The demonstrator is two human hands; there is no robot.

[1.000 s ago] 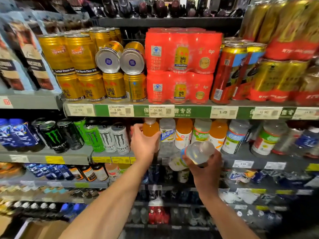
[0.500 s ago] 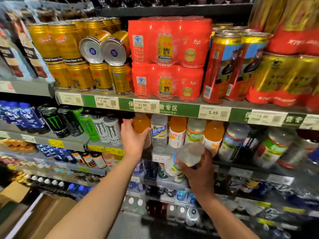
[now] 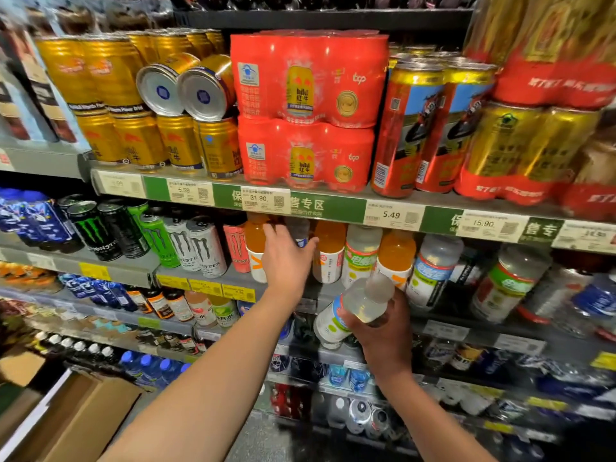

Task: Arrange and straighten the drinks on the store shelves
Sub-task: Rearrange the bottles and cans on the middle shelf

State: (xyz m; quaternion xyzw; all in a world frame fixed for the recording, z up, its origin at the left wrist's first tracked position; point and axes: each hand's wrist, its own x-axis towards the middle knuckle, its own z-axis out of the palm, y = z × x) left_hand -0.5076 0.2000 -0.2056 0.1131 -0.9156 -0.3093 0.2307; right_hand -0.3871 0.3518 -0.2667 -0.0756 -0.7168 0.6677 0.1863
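On the second shelf [image 3: 203,286] stands a row of orange drink bottles [image 3: 329,243] and clear bottles with green labels [image 3: 359,258]. My left hand [image 3: 286,260] reaches into this row and wraps around a clear bottle with a blue label [image 3: 299,230], thumb on its right side, fingers against the orange bottle [image 3: 255,235] to its left. My right hand [image 3: 383,335] holds a clear bottle with a white and green label [image 3: 355,306] in front of the shelf edge, tilted with its base up and to the right.
Monster cans [image 3: 200,245] stand left of the bottles. Above the shelf strip [image 3: 333,208] are gold cans [image 3: 110,78], two lying on their sides [image 3: 186,90], red multipacks [image 3: 310,105] and tall red cans [image 3: 410,128]. An open cardboard box [image 3: 83,418] sits on the floor at lower left.
My left hand has shifted right from the leftmost orange bottle onto the blue-labelled clear bottle. The right hand keeps hold of its tilted bottle. The view has moved closer and to the right.
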